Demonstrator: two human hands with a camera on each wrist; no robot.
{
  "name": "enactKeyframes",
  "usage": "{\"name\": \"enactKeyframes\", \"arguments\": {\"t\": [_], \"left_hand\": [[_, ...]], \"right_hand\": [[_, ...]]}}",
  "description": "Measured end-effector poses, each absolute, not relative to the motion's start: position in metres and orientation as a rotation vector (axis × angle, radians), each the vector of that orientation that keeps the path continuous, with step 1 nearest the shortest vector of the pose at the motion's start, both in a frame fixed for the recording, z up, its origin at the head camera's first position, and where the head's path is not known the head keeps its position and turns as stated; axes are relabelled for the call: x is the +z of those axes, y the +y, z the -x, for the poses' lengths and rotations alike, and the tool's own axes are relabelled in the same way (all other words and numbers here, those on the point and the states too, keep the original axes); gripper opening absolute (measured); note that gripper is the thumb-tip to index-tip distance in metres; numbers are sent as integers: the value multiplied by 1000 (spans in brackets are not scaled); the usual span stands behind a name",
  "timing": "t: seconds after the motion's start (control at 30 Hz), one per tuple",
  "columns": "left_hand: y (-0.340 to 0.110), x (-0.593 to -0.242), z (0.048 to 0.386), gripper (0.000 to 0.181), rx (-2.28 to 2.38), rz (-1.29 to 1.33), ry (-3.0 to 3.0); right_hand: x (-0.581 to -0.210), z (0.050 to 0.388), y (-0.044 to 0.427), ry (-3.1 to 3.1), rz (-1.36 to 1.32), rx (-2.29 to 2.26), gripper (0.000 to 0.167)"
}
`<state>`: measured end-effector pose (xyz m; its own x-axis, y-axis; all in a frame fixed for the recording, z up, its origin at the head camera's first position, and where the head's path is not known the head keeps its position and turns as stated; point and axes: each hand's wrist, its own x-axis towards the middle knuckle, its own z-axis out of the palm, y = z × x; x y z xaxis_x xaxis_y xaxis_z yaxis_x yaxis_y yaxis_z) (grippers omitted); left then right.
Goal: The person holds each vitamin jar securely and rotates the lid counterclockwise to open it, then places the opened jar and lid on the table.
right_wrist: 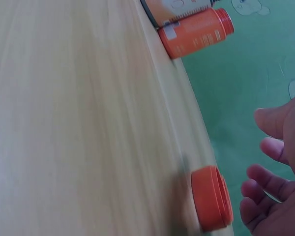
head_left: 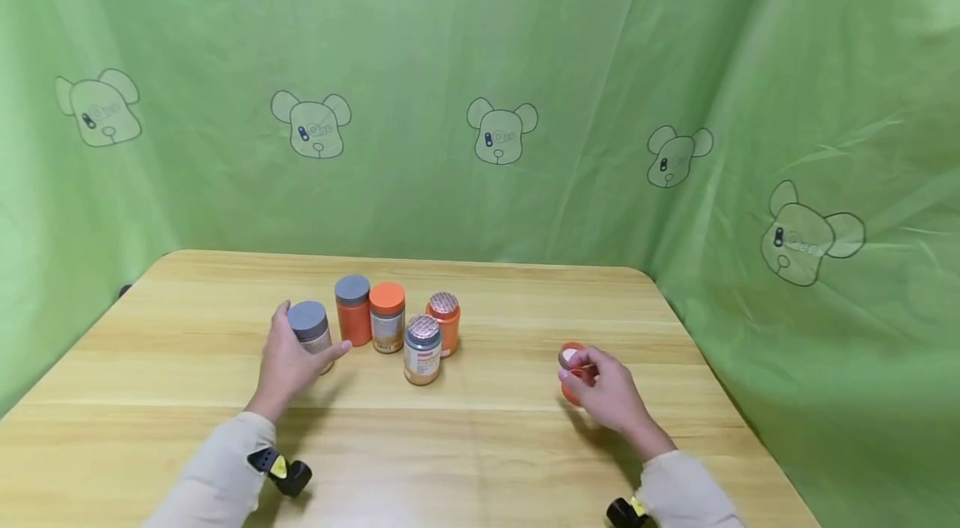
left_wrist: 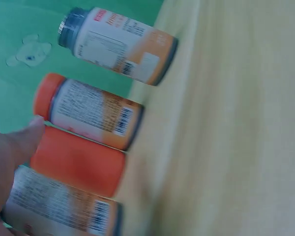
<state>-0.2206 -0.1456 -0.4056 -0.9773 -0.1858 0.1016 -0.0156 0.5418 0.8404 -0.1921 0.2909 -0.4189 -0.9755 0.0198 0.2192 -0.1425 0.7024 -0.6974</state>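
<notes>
My left hand [head_left: 292, 366] is around the near-left side of a grey-lidded jar [head_left: 309, 320], its thumb spread to the right, away from the jar. In the left wrist view, the thumb of this hand [left_wrist: 10, 157] overlaps the top of a red jar [left_wrist: 78, 160]; the labelled jar [left_wrist: 59, 204] lies below it in view. At the right, my right hand [head_left: 611, 395] hovers at two small lids, an orange one [head_left: 572, 391] and one with a white inside [head_left: 568, 356]. The right wrist view shows loosely bent fingers of the hand [right_wrist: 280, 182] apart from an orange lid [right_wrist: 210, 199].
Beside the left hand stand a red jar with a grey lid [head_left: 354, 313] and a jar with an orange lid [head_left: 387, 320]. Two foil-topped jars, one grey-necked [head_left: 423, 355] and one orange [head_left: 447, 326], are further right. Green cloth [head_left: 420, 203] hangs behind the wooden table [head_left: 480, 461].
</notes>
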Motion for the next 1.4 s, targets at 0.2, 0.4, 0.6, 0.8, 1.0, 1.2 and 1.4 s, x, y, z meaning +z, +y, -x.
{"name": "enactKeyframes", "arguments": {"t": [0.2,0.4,0.6,0.8,1.0,1.2,1.4], "left_hand": [[-148,-426,222,97,-1566,-273,-2604],[-150,-434,224,80,-1524,-334,-2600],[-149,-429,223,83,-1543,-316,-2601],[-139,-415,215,83,-1477,-173,-2559],[-122,-403,207,71,-1350,80,-2482],[-106,-399,200,62,-1218,300,-2513],[-86,-392,190,57,-1163,450,-2589]], "right_hand": [[-420,195,283,-2688,-168,1202,25],[-418,196,275,-2698,-203,1245,33],[-414,195,271,-2707,-231,1230,34],[-413,194,268,-2710,-276,1230,35],[-414,193,261,-2661,-340,1237,31],[-416,191,250,-2623,-388,1268,28],[-421,189,237,-2603,-453,1291,31]]}}
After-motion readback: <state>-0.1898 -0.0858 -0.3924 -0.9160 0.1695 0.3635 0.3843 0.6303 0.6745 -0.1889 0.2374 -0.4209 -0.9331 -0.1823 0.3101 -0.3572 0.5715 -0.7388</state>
